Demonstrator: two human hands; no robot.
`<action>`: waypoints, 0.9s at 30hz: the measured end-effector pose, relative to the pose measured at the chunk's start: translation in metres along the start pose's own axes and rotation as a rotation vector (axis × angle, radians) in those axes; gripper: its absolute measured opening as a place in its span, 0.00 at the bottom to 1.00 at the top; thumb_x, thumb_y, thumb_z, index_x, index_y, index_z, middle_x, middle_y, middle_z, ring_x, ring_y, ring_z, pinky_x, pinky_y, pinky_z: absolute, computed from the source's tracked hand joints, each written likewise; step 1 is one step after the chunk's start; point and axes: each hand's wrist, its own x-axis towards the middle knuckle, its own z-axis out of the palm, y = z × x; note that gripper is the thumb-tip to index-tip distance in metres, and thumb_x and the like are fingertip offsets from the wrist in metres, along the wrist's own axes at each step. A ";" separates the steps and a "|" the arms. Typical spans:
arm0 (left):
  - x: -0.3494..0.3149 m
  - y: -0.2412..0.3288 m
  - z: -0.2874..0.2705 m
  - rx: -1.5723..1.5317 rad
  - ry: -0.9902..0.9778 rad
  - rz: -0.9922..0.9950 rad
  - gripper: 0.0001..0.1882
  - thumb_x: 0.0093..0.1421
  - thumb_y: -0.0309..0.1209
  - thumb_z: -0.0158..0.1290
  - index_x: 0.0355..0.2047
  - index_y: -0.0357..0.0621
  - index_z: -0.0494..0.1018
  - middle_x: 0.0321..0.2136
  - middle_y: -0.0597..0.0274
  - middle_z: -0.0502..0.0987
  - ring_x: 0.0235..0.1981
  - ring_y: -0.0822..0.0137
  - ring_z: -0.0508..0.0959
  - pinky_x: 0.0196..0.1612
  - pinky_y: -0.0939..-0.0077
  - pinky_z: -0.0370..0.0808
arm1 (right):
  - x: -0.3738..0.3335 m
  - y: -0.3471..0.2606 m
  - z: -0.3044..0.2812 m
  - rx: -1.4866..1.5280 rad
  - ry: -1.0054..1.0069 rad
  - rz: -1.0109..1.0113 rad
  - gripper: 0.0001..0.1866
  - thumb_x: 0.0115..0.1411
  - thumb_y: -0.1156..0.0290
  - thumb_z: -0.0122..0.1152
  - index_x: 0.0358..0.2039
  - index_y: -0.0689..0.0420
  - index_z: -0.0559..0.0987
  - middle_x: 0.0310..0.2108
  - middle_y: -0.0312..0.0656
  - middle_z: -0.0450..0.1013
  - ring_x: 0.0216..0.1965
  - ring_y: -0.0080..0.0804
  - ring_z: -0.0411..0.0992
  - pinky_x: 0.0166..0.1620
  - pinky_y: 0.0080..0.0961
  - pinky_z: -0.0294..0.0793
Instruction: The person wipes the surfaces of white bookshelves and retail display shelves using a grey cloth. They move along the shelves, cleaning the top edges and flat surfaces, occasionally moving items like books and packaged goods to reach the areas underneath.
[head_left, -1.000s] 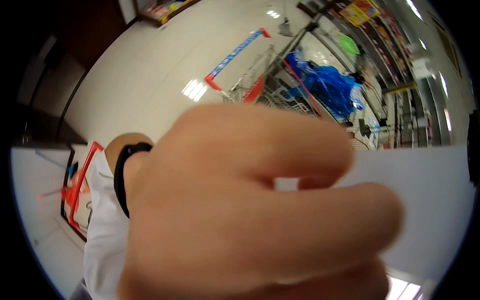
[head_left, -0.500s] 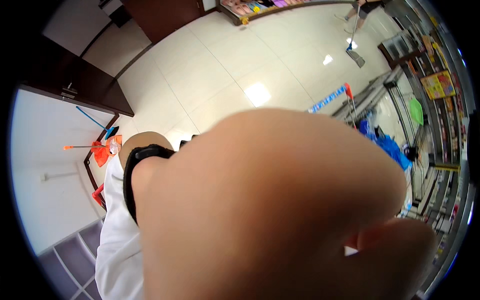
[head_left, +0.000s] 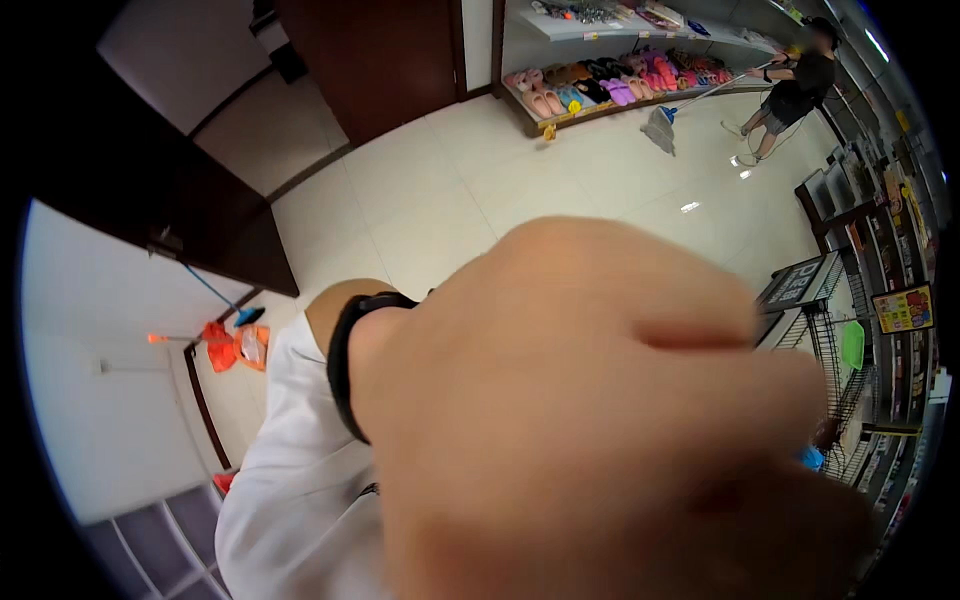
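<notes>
My left hand is raised very close to the camera and fills most of the lower middle of the head view. Its back faces me, blurred. A black band circles the wrist, and the bent forearm shows behind it beside white clothing. The fingers bend away toward the lower right, where dark shadow and blur hide their tips. Whether they hold anything cannot be seen. No part I can make out as my right hand shows.
Far right, a person holds a mop on the tiled floor. Slippers line a low shelf behind. Wire racks and stocked shelves stand right. A dark door and a broom are left.
The view has shifted, bringing the slipper shelf and more of the person with the mop into sight. My left hand has shifted right in the picture and covers most of the blue plastic.
</notes>
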 end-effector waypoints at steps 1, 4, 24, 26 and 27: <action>0.002 -0.019 -0.012 -0.009 0.006 0.021 0.11 0.36 0.27 0.62 0.18 0.42 0.70 0.18 0.59 0.72 0.13 0.64 0.67 0.16 0.78 0.63 | 0.012 0.005 0.008 0.003 0.017 0.027 0.15 0.50 0.82 0.49 0.37 0.62 0.80 0.23 0.43 0.73 0.22 0.26 0.67 0.29 0.24 0.68; 0.025 -0.119 -0.046 0.009 -0.027 0.413 0.12 0.40 0.24 0.63 0.18 0.42 0.68 0.18 0.59 0.71 0.14 0.64 0.68 0.16 0.76 0.64 | 0.060 0.024 0.037 -0.010 0.153 0.013 0.14 0.49 0.82 0.50 0.36 0.63 0.80 0.24 0.44 0.75 0.23 0.27 0.68 0.30 0.25 0.69; 0.086 -0.552 -0.078 0.197 -0.075 -0.586 0.03 0.57 0.23 0.56 0.30 0.37 0.73 0.21 0.60 0.75 0.21 0.71 0.75 0.27 0.78 0.71 | 0.510 0.025 0.021 0.214 0.105 -0.078 0.12 0.51 0.82 0.49 0.35 0.64 0.79 0.28 0.33 0.73 0.31 0.19 0.68 0.36 0.17 0.67; 0.105 -0.582 -0.079 0.217 -0.057 -0.600 0.04 0.57 0.24 0.56 0.32 0.37 0.73 0.21 0.61 0.76 0.22 0.72 0.75 0.28 0.78 0.72 | 0.581 0.018 0.009 0.260 0.062 -0.213 0.12 0.52 0.82 0.47 0.36 0.65 0.76 0.32 0.36 0.73 0.34 0.21 0.68 0.39 0.18 0.67; 0.114 -0.595 -0.079 0.206 -0.020 -0.619 0.04 0.58 0.24 0.56 0.32 0.37 0.73 0.21 0.61 0.76 0.23 0.72 0.75 0.29 0.78 0.72 | 0.612 0.003 0.002 0.263 0.045 -0.251 0.12 0.54 0.82 0.46 0.37 0.64 0.75 0.34 0.37 0.73 0.37 0.21 0.68 0.41 0.18 0.67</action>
